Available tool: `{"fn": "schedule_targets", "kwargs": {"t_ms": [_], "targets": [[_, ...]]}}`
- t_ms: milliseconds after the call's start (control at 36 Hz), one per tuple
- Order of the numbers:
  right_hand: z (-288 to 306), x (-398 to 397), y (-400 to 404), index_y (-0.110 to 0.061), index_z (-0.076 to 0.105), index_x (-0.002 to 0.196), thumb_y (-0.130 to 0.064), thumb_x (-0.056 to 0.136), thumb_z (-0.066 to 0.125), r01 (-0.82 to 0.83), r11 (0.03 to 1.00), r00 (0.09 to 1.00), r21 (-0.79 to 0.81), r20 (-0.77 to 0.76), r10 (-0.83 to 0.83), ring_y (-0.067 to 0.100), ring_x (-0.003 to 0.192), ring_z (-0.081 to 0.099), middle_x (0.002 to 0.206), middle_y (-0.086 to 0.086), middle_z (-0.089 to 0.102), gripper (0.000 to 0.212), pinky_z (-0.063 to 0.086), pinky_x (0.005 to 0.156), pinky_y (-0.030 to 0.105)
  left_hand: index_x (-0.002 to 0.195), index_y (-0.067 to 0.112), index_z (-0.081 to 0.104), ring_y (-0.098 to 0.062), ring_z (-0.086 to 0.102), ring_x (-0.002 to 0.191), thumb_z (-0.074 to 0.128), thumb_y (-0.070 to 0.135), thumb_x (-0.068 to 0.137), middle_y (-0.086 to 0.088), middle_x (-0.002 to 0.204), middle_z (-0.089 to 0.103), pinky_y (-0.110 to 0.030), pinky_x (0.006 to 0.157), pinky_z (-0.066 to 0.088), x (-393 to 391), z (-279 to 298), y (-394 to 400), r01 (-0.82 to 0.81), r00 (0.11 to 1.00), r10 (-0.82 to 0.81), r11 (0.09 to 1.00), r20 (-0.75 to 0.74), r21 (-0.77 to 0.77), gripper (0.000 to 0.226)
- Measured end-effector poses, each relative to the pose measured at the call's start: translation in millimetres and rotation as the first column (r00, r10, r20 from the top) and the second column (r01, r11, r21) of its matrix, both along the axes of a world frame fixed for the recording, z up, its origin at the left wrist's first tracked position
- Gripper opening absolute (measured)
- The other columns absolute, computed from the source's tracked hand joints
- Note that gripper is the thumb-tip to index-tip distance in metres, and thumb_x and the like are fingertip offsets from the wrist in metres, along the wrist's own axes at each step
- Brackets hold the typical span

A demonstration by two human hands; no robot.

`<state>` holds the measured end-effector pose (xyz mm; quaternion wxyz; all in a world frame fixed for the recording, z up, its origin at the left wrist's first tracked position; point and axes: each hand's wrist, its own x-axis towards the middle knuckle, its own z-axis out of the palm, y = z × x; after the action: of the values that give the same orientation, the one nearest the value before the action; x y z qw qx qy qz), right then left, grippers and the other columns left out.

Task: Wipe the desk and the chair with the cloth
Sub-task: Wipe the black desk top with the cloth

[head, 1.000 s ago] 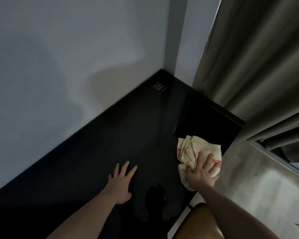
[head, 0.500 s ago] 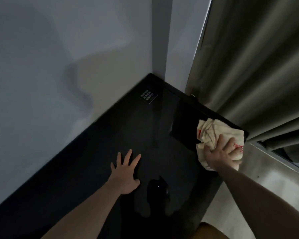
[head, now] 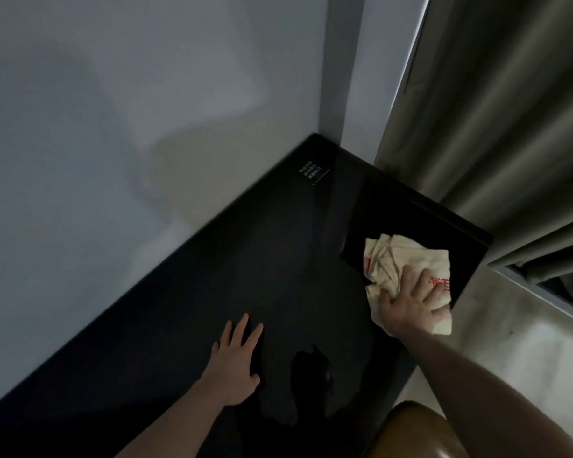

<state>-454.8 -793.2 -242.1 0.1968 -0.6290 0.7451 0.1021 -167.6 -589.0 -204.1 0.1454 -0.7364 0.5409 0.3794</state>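
Pressing down on the crumpled cream cloth (head: 407,269), the right hand (head: 407,304) has pulled it back from the far right corner of the black desk (head: 212,292), where it sat half a second ago close to the curtain (head: 493,127), and it now lies a little nearer the person, by the desk's right edge with one flap hanging just over the side. A second ago the cloth was in much the same near spot, so I read this as one out-and-back stroke along that right-hand strip. The fingers of that hand are spread apart and laid flat over the fabric, pinning it to the surface, not bunching it up. The left hand (head: 235,368) has hardly shifted: palm down on the glossy top, fingers fanned and empty, seemingly just bracing the body. A small white-printed label (head: 313,171) near the back corner looks untouched, and the long stretch of desk running left along the wall (head: 113,127) shows no cloth on it yet. My guess is the desk is only partly done, the right end covered and the rest waiting. The brown chair (head: 411,431) shows only as a rounded edge at the bottom of the view, well clear of the cloth, so that part of the job appears not to have begun.
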Motion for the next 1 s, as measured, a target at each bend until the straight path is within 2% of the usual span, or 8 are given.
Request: {"fn": "schedule_targets", "kwargs": {"t_ms": [222,333,389,444,556,694,833,1000], "targets": [[12.7,50.9,180.3,-0.031,-0.010,0.159,-0.060,0.094,0.031,-0.180,0.983,0.978,0.045,0.112,0.174,0.039,0.149,-0.021,0.165,0.006,-0.021,0.082,-0.005,0.116,0.064,0.164,0.033,-0.008,-0.034,-0.016,0.156,0.062,0.031,0.097,0.002,0.167,-0.028,-0.056,0.127,0.011,16.4,19.7,134.8,-0.072,0.997,0.072,0.997,0.014,0.037,0.097],[15.6,62.5,262.2,-0.034,-0.022,0.155,-0.068,0.086,0.012,-0.289,0.951,0.952,0.105,0.132,0.275,0.038,0.146,-0.031,0.161,0.004,-0.033,0.084,-0.011,0.116,0.065,0.163,0.032,-0.010,-0.036,-0.016,0.156,0.064,0.029,0.096,0.001,0.167,-0.030,-0.058,0.125,0.013,23.3,25.5,206.7,-0.100,0.994,0.097,0.991,0.042,0.087,0.101],[14.4,61.6,281.7,-0.034,-0.025,0.153,-0.069,0.088,0.012,-0.318,0.939,0.944,0.130,0.133,0.302,0.037,0.144,-0.035,0.156,0.002,-0.041,0.083,-0.013,0.115,0.065,0.163,0.032,-0.013,-0.037,-0.017,0.156,0.066,0.029,0.095,0.001,0.166,-0.032,-0.060,0.125,0.013,26.1,25.3,238.8,-0.122,0.992,0.116,0.984,0.053,0.127,0.104],[15.2,60.8,286.5,-0.036,-0.025,0.154,-0.068,0.092,0.020,-0.323,0.934,0.944,0.153,0.128,0.305,0.036,0.144,-0.035,0.151,-0.001,-0.046,0.083,-0.012,0.115,0.065,0.161,0.034,-0.018,-0.037,-0.019,0.155,0.069,0.030,0.094,0.002,0.164,-0.037,-0.061,0.125,0.014,28.0,23.1,264.7,-0.141,0.989,0.133,0.978,0.060,0.155,0.110],[17.3,64.1,276.7,-0.038,-0.025,0.153,-0.067,0.093,0.029,-0.329,0.926,0.942,0.183,0.131,0.309,0.038,0.144,-0.034,0.156,0.001,-0.042,0.086,-0.012,0.115,0.065,0.158,0.038,-0.024,-0.037,-0.025,0.153,0.074,0.035,0.091,0.006,0.158,-0.045,-0.064,0.123,0.014,32.2,18.3,281.9,-0.126,0.991,0.117,0.979,0.060,0.161,0.119],[13.7,68.0,260.9,-0.039,-0.028,0.151,-0.067,0.094,0.030,-0.344,0.920,0.937,0.186,0.131,0.324,0.039,0.144,-0.033,0.156,0.001,-0.043,0.087,-0.011,0.115,0.066,0.154,0.043,-0.030,-0.041,-0.035,0.148,0.078,0.037,0.087,0.008,0.152,-0.052,-0.072,0.120,0.008,39.5,13.9,271.4,-0.114,0.993,0.109,0.971,0.034,0.210,0.127],[8.9,71.7,238.4,-0.040,-0.031,0.149,-0.067,0.093,0.032,-0.377,0.910,0.924,0.172,0.133,0.357,0.038,0.144,-0.035,0.149,-0.002,-0.051,0.088,-0.013,0.115,0.065,0.150,0.050,-0.032,-0.043,-0.041,0.143,0.086,0.041,0.075,0.013,0.148,-0.057,-0.081,0.113,0.011,48.0,9.9,259.9,-0.113,0.993,0.107,0.966,0.038,0.234,0.141],[6.4,77.7,213.8,-0.039,-0.029,0.151,-0.066,0.093,0.032,-0.392,0.906,0.918,0.160,0.128,0.375,0.037,0.144,-0.036,0.153,-0.001,-0.046,0.088,-0.014,0.115,0.064,0.147,0.051,-0.036,-0.045,-0.043,0.141,0.089,0.039,0.072,0.013,0.146,-0.059,-0.082,0.113,0.008,49.0,8.4,247.1,-0.133,0.991,0.122,0.956,0.056,0.260,0.146]]}}
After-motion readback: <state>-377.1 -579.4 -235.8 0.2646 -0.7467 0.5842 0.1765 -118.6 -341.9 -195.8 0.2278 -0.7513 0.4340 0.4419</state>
